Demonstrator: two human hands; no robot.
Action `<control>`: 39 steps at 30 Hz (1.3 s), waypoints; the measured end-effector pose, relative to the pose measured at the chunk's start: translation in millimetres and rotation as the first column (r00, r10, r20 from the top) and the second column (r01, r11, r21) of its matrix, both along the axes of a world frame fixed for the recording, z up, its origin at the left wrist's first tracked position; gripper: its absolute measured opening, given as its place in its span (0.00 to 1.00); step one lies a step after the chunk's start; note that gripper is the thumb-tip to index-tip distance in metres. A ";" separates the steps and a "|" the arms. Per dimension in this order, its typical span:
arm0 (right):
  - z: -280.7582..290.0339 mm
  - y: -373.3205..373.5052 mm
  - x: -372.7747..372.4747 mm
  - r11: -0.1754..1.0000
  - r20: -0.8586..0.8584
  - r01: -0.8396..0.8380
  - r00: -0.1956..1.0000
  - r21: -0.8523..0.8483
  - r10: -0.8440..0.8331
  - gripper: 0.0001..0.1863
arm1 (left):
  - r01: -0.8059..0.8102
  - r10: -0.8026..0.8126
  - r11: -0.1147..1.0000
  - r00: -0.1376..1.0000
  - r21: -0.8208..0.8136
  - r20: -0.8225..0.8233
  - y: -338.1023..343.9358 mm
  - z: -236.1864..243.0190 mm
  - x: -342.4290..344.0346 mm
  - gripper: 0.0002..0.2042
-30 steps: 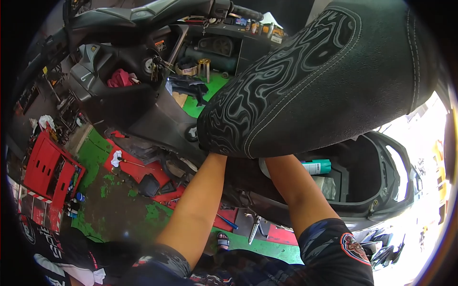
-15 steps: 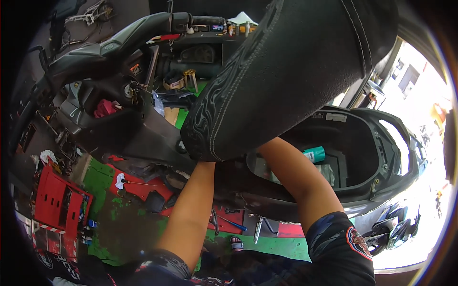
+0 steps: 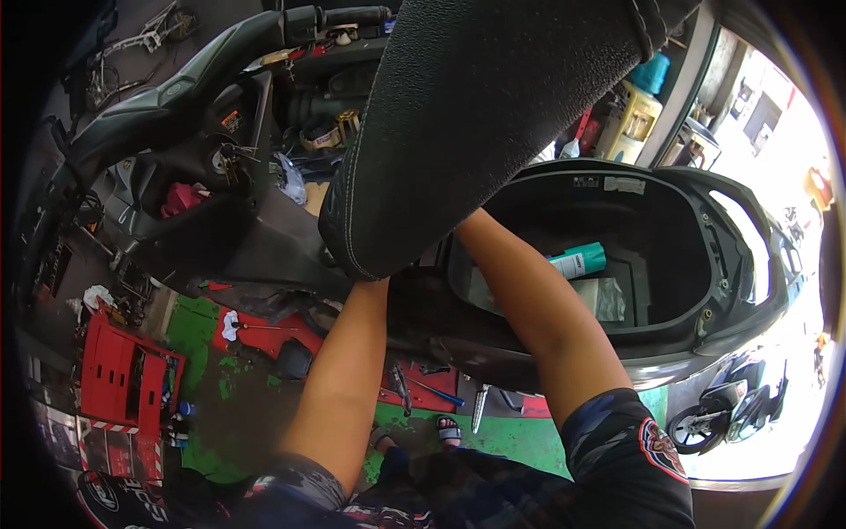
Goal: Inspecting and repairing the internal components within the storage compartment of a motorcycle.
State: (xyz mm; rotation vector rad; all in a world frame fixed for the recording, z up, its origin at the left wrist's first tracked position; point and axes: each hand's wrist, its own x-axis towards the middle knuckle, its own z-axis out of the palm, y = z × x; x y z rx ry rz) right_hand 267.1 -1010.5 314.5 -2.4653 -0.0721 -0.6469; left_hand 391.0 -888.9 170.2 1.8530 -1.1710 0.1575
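Note:
A raised black scooter seat point(image 3: 476, 115) with light stitching stands tilted up in front of me. My left forearm point(image 3: 348, 370) reaches up to its lower front end, and the left hand is hidden behind it. Further right, my right forearm point(image 3: 524, 295) passes over the near rim of the open storage well point(image 3: 670, 251) and goes behind the seat, so that hand is hidden too. Inside the well lie a teal and white can point(image 3: 582, 260) and a clear plastic packet point(image 3: 608, 300), partly covered by my right arm.
The scooter's handlebar point(image 3: 176, 91) is at the upper left, with keys point(image 3: 236, 156) below it and a dark red cloth point(image 3: 182, 199) in the front pocket. A red tool cabinet point(image 3: 115, 370) stands at the left. Tools lie on red mats near my sandalled feet.
My view has shifted, and the seat shows higher and more to the left. Both arms are still reaching behind it. A water dispenser has come into sight at the upper right.

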 end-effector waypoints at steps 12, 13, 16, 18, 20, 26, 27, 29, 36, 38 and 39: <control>24.5 19.2 -4.9 0.952 0.167 -0.010 0.984 -0.305 0.064 0.17 | -0.019 -0.028 0.992 0.930 0.123 0.366 16.6 9.0 11.2 0.11; -2.9 -14.6 -9.6 0.974 0.107 0.070 0.993 -0.216 -0.048 0.16 | 0.089 -0.095 0.995 0.980 0.041 0.173 -14.8 16.6 -21.9 0.11; -0.9 -2.7 5.6 0.992 0.067 0.080 0.995 -0.092 -0.074 0.15 | 0.075 -0.060 0.996 0.966 -0.050 0.250 -5.8 6.7 0.9 0.11; 16.7 20.1 8.1 0.998 0.079 0.042 0.996 -0.052 -0.038 0.15 | 0.019 0.008 0.999 0.869 -0.051 0.495 12.4 -2.7 24.9 0.11; 34.2 32.2 -0.1 0.960 0.231 -0.056 0.965 -0.276 0.123 0.14 | 0.053 -0.041 0.995 0.990 -0.084 0.138 22.5 -5.8 31.7 0.12; -9.3 -7.3 3.8 0.999 0.120 0.045 0.992 0.012 -0.046 0.12 | 0.041 -0.047 0.998 0.992 -0.052 -0.117 -15.5 -6.2 -10.6 0.13; -13.3 -6.0 4.3 0.999 0.118 0.043 0.992 0.011 -0.044 0.12 | 0.039 -0.045 0.998 0.992 -0.053 -0.119 -16.2 -14.0 -7.6 0.13; -15.7 -2.2 4.0 0.994 0.314 0.050 0.949 -0.100 -0.016 0.11 | 0.005 -0.030 0.991 0.984 -0.137 -0.178 -17.3 -28.5 2.2 0.14; 5.8 5.7 -7.2 0.994 -0.088 0.071 0.994 0.082 -0.063 0.15 | -0.081 0.090 0.995 0.975 -0.052 0.204 -7.4 1.5 -27.6 0.12; 7.3 11.4 -3.0 0.999 -0.086 0.038 0.996 0.000 -0.038 0.19 | -0.089 0.104 0.992 0.978 -0.086 0.183 4.1 20.7 -33.5 0.14; 6.2 10.0 -0.6 0.999 -0.081 0.034 0.996 -0.006 -0.034 0.19 | -0.090 0.107 0.990 0.979 -0.105 0.172 7.2 28.9 -36.5 0.14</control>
